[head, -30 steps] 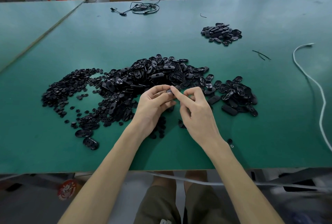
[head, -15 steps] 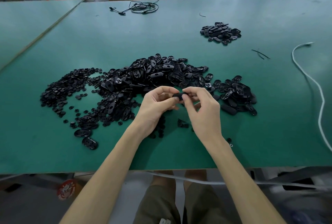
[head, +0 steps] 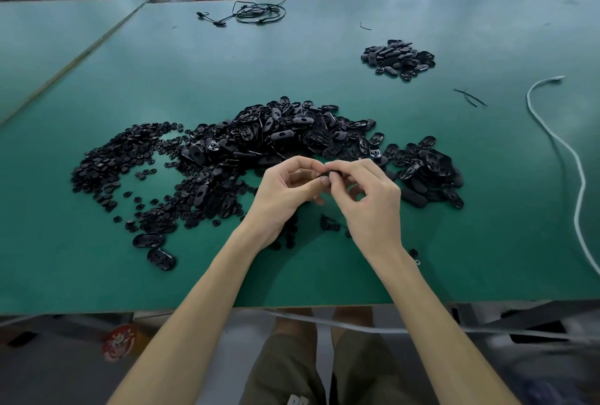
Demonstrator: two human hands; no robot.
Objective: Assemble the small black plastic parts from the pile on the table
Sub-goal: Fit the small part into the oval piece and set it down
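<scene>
Change: the right hand is no longer stretching one finger across; it is curling in and pinching the part.
Left hand: still pinching the same part from the left.
Part: hovering over the surface, just near of the pile.
Meaning: two pieces are probably being pressed together; whether they are seating is hidden.
</scene>
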